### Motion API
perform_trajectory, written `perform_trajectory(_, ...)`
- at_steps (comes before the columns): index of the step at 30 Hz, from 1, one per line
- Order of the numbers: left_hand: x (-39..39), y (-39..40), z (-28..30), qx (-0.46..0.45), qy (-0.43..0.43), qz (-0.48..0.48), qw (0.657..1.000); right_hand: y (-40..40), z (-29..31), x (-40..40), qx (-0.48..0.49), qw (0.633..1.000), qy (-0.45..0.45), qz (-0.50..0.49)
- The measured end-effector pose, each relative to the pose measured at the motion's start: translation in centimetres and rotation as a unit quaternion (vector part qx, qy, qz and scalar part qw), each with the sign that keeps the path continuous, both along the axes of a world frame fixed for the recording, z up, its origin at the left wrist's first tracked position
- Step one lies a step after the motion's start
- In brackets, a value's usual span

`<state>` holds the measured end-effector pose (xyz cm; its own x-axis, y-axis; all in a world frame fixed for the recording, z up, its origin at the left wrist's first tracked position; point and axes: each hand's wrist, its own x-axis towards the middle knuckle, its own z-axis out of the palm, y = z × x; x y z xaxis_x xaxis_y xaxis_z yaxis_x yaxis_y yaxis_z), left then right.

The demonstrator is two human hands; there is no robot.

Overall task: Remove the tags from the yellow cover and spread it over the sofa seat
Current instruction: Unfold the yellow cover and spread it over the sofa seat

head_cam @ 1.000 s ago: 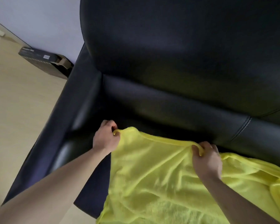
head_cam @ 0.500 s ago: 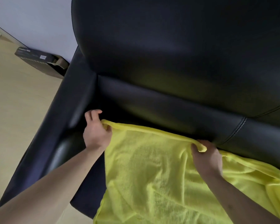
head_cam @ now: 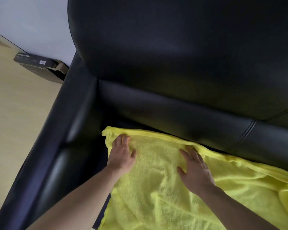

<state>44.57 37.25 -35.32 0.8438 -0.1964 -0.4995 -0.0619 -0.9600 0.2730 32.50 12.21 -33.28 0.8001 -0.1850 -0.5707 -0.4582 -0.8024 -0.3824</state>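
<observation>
Head view: the pinched edge has been released; left hand [head_cam: 121, 156] and right hand [head_cam: 195, 170] now rest flat, fingers extended, on the yellow cover [head_cam: 156, 188], laid across the sofa seat [head_cam: 105, 156]. Smoothing stage judged begun.

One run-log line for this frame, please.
stage: smoothing | left hand: flat on yellow cover | right hand: flat on cover | sofa seat: partly covered | tags: none visible

Soft, even daylight; dull sheen on black sofa [head_cam: 181, 55] leather. Wide-angle bending at edges. Slight overall softness, no glare.
</observation>
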Motion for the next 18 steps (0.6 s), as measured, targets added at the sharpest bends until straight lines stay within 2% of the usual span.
perform_trajectory(5,1.0,1.3,0.1,0.081,0.045,-0.056,0.994,0.7,0.1,0.2,-0.067,0.997,0.013,0.024)
perform_trajectory(8,3.1,1.1,0.3,0.114,0.053,-0.094,0.988,1.5,-0.3,1.0,-0.081,0.996,-0.014,0.03)
perform_trajectory(12,5.9,0.3,0.3,0.109,0.087,-0.104,0.985,2.3,-1.2,2.4,-0.058,0.996,0.01,0.063)
perform_trajectory(14,6.9,0.0,0.1,0.084,0.098,-0.08,0.988,2.5,-1.6,3.1,-0.056,0.996,0.024,0.066)
perform_trajectory(18,8.3,-0.1,-0.6,0.06,0.094,-0.064,0.992,3.3,-2.2,3.8,-0.052,0.996,0.045,0.063)
